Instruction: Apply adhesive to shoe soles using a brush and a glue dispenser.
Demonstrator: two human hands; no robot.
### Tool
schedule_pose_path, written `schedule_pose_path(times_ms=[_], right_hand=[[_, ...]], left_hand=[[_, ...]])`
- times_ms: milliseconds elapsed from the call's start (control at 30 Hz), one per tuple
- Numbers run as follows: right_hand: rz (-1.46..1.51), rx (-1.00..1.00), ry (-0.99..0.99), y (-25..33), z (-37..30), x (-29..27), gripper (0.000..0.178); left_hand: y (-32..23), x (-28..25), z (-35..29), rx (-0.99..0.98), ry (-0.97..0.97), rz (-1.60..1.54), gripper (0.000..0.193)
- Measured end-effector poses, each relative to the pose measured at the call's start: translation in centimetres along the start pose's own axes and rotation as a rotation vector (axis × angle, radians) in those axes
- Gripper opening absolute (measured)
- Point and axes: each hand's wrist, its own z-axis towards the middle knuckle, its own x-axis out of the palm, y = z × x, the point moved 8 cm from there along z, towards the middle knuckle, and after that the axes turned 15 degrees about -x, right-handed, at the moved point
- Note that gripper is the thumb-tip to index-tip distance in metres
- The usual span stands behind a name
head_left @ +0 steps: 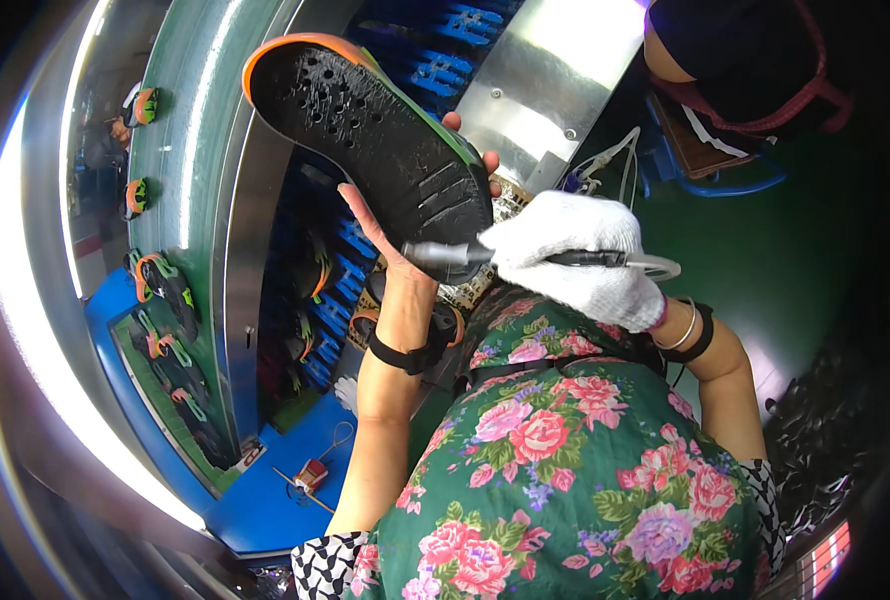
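Fingers of the bare left hand (399,262) hug a long, shiny black shoe (395,150) with little holes and orange edging, upper middle of the frame. The white-gloved right hand (570,255) squeezes a thin, black-and-clear, pen-shaped tool (447,253) by the shoe's lower end.

Here's the green belt (170,150), and two orange-and-green shoes (137,198) sit along its left edge! More shoes (172,290) bunch around its lower end, while the blue table (250,520) carries a small red object (311,474) toward its right edge, a thin rod (320,502) right beside it.
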Motion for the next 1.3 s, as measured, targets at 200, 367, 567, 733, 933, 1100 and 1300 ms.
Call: schedule_pose_path(times_ms=[200,367,567,733,933,1100,1300], right_hand=[[-0.059,-0.118,0.242,2.1,0.1,2.0,0.018],[-0.008,0.042,0.050,0.3,0.4,0.3,0.013],[-0.334,-0.316,0.383,2.7,-0.1,3.2,0.018],[-0.098,-0.135,0.270,1.3,1.3,1.0,0.017],[-0.308,-0.355,0.462,2.1,-0.3,3.7,0.023],[0.058,-0.038,0.337,0.9,1.2,1.7,0.019],[-0.309,-0.403,0.635,1.6,-0.3,2.6,0.028]], left_hand=[[0.2,0.4,0.0,-0.031,0.060,-0.021,0.119],[-0.1,0.2,-0.2,-0.159,0.073,0.025,0.116],[-0.6,-0.4,-0.1,-0.207,-0.015,0.159,0.105],[-1.0,-1.8,-0.9,-0.215,-0.154,0.179,0.108],[-2.2,-5.0,-1.6,-0.237,-0.349,0.234,0.093],[-1.3,-3.4,-2.4,-0.302,-0.247,0.045,0.047],[-1.6,-2.3,-1.7,-0.383,-0.323,0.026,0.041]])
